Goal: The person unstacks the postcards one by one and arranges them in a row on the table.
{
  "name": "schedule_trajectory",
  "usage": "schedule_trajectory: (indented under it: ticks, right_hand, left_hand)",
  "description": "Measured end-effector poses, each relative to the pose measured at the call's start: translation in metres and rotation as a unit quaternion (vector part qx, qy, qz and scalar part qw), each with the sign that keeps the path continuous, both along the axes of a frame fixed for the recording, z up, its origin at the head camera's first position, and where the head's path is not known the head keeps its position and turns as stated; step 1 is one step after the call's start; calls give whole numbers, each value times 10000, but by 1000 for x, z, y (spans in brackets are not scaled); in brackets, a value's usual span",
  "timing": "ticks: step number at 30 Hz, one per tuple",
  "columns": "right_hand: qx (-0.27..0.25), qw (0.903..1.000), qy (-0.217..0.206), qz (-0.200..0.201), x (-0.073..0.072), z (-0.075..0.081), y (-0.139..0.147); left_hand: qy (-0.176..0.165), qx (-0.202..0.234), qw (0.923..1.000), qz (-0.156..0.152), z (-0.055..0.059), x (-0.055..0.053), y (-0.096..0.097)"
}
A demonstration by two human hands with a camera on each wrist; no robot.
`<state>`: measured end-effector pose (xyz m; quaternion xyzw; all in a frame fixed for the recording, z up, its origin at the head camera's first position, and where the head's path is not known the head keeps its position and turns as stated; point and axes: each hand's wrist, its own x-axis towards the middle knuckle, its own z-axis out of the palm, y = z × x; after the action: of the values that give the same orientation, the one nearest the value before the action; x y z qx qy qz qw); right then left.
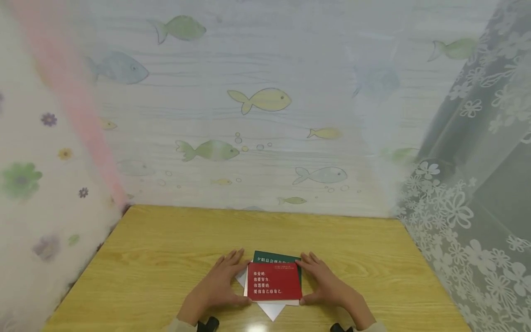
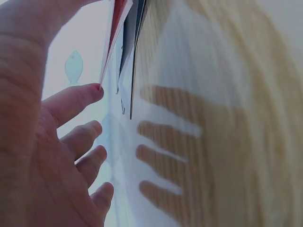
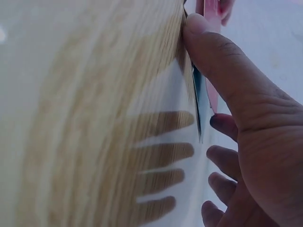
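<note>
A red card with white printed characters lies level over a small pile of cards. My left hand holds its left edge, thumb at the near corner and index fingertip at the far one. The right hand holds the right edge the same way. Other fingers of both hands are spread above the table. Beneath the red card a dark green card sticks out at the far side, and a white card corner points toward me. In the left wrist view the red card stands apart from the cards below.
The pile sits on a wood-grain table. Behind it hangs a pale fish-print cloth. A flower-print cloth borders the left side, and white floral lace the right.
</note>
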<state>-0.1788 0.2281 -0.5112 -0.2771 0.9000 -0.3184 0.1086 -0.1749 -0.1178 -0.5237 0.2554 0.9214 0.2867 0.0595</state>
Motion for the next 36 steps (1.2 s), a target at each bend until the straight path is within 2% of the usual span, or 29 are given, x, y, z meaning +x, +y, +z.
schedule_trajectory:
  ticks: [6,14,21,26,29,36]
  right_hand:
    - [-122,9997,192,-102,7,-5,-2]
    - [-174,9957,895,-184,11,-10,-9]
    - [-354,9961,787,-199,13,-6,-10]
    - [-433,9970,640,-105,9,-4,-14]
    - [-324,9975,620,-126,8,-3,-16]
    - [-209,9967,762,-202,3,-1,-19]
  left_hand:
    - [224,61,9997,-49,-1,1,-3]
    - [672,126,9975,-200,1,-2,-8]
    - [864,190,9959,-203,2,-1,-11]
    - [893,264,9956,-56,0,0,-16]
    - [923,281,9953,26,1,0,-18]
    - [1097,512,9926,-3,5,-5,-18]
